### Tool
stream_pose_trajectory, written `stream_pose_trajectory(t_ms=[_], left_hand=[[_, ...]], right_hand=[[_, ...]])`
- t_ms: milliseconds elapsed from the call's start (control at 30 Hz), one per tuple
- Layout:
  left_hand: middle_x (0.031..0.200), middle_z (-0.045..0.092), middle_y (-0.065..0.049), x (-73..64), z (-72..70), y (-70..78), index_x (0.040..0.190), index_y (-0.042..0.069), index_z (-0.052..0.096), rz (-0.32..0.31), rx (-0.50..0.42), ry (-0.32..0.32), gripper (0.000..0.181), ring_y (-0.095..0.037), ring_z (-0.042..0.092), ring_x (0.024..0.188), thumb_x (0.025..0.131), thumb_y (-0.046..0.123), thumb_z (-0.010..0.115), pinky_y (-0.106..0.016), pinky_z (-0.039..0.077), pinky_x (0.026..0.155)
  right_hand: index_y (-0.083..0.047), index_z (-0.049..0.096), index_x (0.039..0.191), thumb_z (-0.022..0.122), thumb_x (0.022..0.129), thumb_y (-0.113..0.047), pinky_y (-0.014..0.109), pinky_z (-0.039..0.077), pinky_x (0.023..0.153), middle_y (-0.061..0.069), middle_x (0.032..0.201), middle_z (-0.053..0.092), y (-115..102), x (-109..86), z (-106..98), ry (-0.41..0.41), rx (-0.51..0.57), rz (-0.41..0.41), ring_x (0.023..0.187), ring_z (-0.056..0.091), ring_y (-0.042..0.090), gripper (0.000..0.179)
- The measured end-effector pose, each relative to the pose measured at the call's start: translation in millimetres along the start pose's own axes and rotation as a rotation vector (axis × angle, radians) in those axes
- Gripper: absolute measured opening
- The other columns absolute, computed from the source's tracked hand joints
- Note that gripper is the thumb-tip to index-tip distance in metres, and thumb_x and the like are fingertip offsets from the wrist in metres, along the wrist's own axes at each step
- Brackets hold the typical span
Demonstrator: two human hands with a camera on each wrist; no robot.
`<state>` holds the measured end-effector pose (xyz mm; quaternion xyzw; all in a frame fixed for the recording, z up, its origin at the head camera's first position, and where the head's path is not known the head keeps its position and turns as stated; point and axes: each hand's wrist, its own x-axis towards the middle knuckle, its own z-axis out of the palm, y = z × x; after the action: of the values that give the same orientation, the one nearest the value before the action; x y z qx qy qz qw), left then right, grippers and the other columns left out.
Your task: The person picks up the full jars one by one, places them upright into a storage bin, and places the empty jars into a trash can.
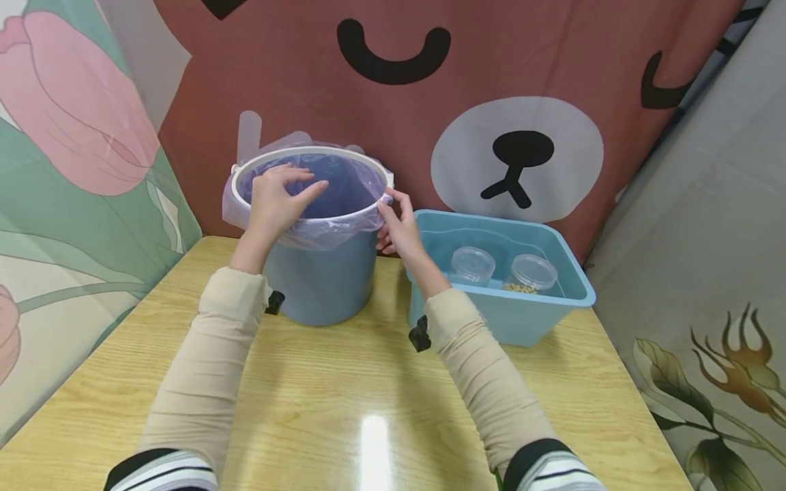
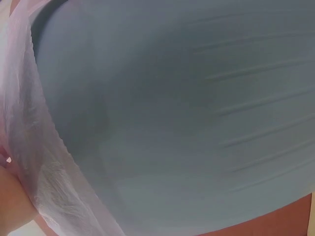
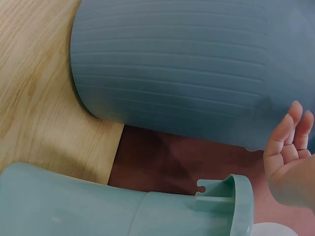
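Observation:
A blue-grey trash bin (image 1: 322, 286) stands on the table, with a thin translucent purple bag (image 1: 325, 235) lining it and folded down outside. Around its mouth sits a white rim ring (image 1: 334, 219). My left hand (image 1: 274, 201) is at the front left of the mouth, thumb and fingers apart and holding nothing. At the ring's right side, my right hand (image 1: 400, 228) pinches the ring's edge by its small tab between thumb and index finger. The other fingers of the right hand (image 3: 290, 142) hang loosely curled beside the bin wall (image 3: 187, 64).
Right of the bin stands a light blue plastic basin (image 1: 503, 310). Inside it are two clear lidded jars, one plain (image 1: 473, 264) and one (image 1: 533, 273) with small yellow pieces. A printed cloth (image 1: 393, 109) hangs close behind the wooden table (image 1: 319, 395).

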<state>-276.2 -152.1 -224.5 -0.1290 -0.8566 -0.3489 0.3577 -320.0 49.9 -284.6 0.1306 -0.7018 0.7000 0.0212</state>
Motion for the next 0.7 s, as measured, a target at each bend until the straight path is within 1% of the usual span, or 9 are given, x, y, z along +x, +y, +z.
stream_pose_trajectory(t_ms=[67, 133, 267, 333, 367, 467, 533, 600, 700], left_hand=[[0.101, 0.064, -0.017, -1.3, 0.5, -0.1, 0.097, -0.003, 0.068, 0.014, -0.008, 0.010, 0.033, -0.029, 0.050, 0.110, 0.077, 0.023, 0.071, -0.038, 0.032, 0.096], [0.100, 0.064, -0.017, -2.5, 1.3, 0.2, 0.097, -0.003, 0.068, 0.029, -0.020, 0.019, 0.032, -0.030, 0.052, 0.107, 0.077, 0.021, 0.071, -0.038, 0.034, 0.094], [0.099, 0.064, -0.016, -6.4, 2.1, 1.3, 0.098, -0.003, 0.068, 0.041, -0.040, 0.034, 0.030, -0.029, 0.055, 0.102, 0.078, 0.020, 0.070, -0.038, 0.037, 0.091], [0.098, 0.064, -0.016, -9.2, 2.1, 1.9, 0.097, -0.003, 0.068, 0.052, -0.044, 0.044, 0.029, -0.029, 0.056, 0.101, 0.078, 0.018, 0.069, -0.039, 0.038, 0.089], [0.098, 0.065, -0.016, -10.7, 2.1, 2.6, 0.097, -0.003, 0.068, 0.060, -0.048, 0.051, 0.028, -0.029, 0.056, 0.100, 0.078, 0.018, 0.069, -0.039, 0.039, 0.088], [0.094, 0.065, -0.017, -14.7, 2.2, 4.7, 0.094, -0.004, 0.068, 0.108, -0.062, 0.087, 0.025, -0.030, 0.058, 0.095, 0.077, 0.014, 0.069, -0.040, 0.041, 0.085], [0.092, 0.066, -0.017, -17.8, 1.7, 6.8, 0.092, -0.004, 0.069, 0.149, -0.079, 0.120, 0.023, -0.031, 0.059, 0.092, 0.076, 0.011, 0.070, -0.040, 0.042, 0.083], [0.089, 0.066, -0.017, -21.2, 0.8, 9.6, 0.090, -0.005, 0.069, 0.191, -0.097, 0.158, 0.021, -0.030, 0.060, 0.090, 0.075, 0.009, 0.070, -0.040, 0.042, 0.082], [0.086, 0.066, -0.017, -28.1, -1.0, 15.2, 0.088, -0.005, 0.069, 0.242, -0.127, 0.209, 0.018, -0.030, 0.060, 0.087, 0.074, 0.007, 0.070, -0.039, 0.043, 0.081]], right_hand=[[-0.023, 0.036, 0.131, 0.051, 0.091, -0.030, 0.027, 0.041, 0.036, 0.008, 0.052, 0.043, -0.2, -0.1, -0.4, 0.000, -0.004, 0.001, 0.037, 0.047, 0.018, 0.043], [-0.021, 0.037, 0.131, 0.051, 0.091, -0.029, 0.029, 0.041, 0.037, 0.008, 0.052, 0.043, -0.4, 0.3, -2.0, 0.004, -0.026, -0.018, 0.037, 0.046, 0.017, 0.043], [-0.017, 0.041, 0.129, 0.053, 0.090, -0.028, 0.032, 0.041, 0.037, 0.007, 0.052, 0.045, -1.4, 0.0, -6.8, 0.007, -0.107, -0.092, 0.037, 0.046, 0.016, 0.042], [-0.015, 0.043, 0.129, 0.053, 0.090, -0.028, 0.031, 0.041, 0.038, 0.009, 0.053, 0.047, -1.3, -1.6, -9.2, 0.013, -0.156, -0.138, 0.037, 0.047, 0.018, 0.042], [-0.014, 0.044, 0.129, 0.053, 0.090, -0.028, 0.031, 0.041, 0.038, 0.010, 0.055, 0.048, -1.2, -3.0, -10.2, 0.017, -0.176, -0.160, 0.038, 0.047, 0.022, 0.043], [-0.012, 0.045, 0.129, 0.054, 0.090, -0.028, 0.028, 0.042, 0.038, 0.019, 0.061, 0.053, -1.1, -8.1, -13.3, 0.034, -0.237, -0.227, 0.041, 0.048, 0.027, 0.043], [-0.012, 0.046, 0.129, 0.054, 0.090, -0.028, 0.028, 0.043, 0.039, 0.022, 0.065, 0.055, -1.1, -12.2, -14.7, 0.047, -0.271, -0.261, 0.042, 0.049, 0.027, 0.044], [-0.012, 0.046, 0.130, 0.054, 0.090, -0.028, 0.026, 0.043, 0.040, 0.021, 0.068, 0.056, -0.4, -16.2, -15.9, 0.056, -0.287, -0.287, 0.042, 0.050, 0.024, 0.044], [-0.012, 0.046, 0.130, 0.055, 0.090, -0.027, 0.024, 0.043, 0.042, 0.014, 0.069, 0.057, 0.6, -24.4, -17.9, 0.081, -0.313, -0.337, 0.044, 0.051, 0.021, 0.044]])
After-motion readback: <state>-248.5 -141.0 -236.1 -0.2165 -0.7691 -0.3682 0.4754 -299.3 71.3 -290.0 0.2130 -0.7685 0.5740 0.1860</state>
